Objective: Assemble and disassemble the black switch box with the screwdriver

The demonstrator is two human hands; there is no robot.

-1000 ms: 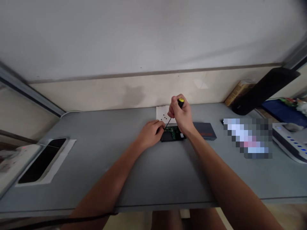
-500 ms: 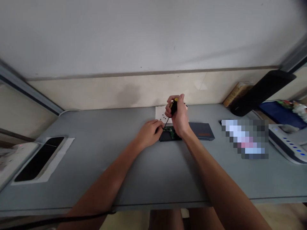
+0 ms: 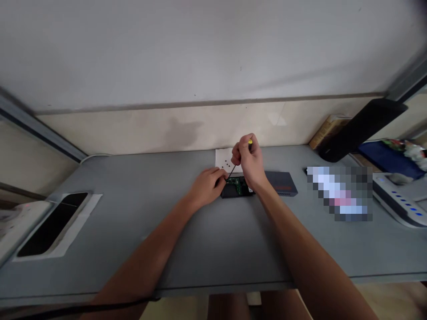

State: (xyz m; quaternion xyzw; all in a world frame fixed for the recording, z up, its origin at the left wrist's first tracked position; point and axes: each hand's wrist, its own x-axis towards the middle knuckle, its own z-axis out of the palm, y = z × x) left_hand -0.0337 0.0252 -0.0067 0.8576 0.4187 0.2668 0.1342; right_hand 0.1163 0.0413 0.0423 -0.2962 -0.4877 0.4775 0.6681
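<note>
A small black device base (image 3: 233, 192) with a green circuit board (image 3: 235, 182) lies at the middle of the grey table (image 3: 133, 209). My right hand (image 3: 250, 162) is wrapped round a screwdriver (image 3: 246, 145) with a yellow-and-black handle; its thin shaft slants down to the board's left end. My left hand (image 3: 207, 184) rests curled at the device's left edge, fingertips pinched against it near the screwdriver tip. What the fingertips hold is too small to see.
A white paper (image 3: 224, 158) with several small dark screws lies just behind the device. A dark blue-grey cover (image 3: 283, 182) lies to its right. A black stand (image 3: 360, 129), a box (image 3: 328, 126) and a white appliance (image 3: 398, 198) sit far right. A dark slot (image 3: 50, 224) is at left.
My right hand has turned on the screwdriver handle, fingers shifting round it, while the tip stays on the board. My left hand has stayed put. The camera drifted slightly.
</note>
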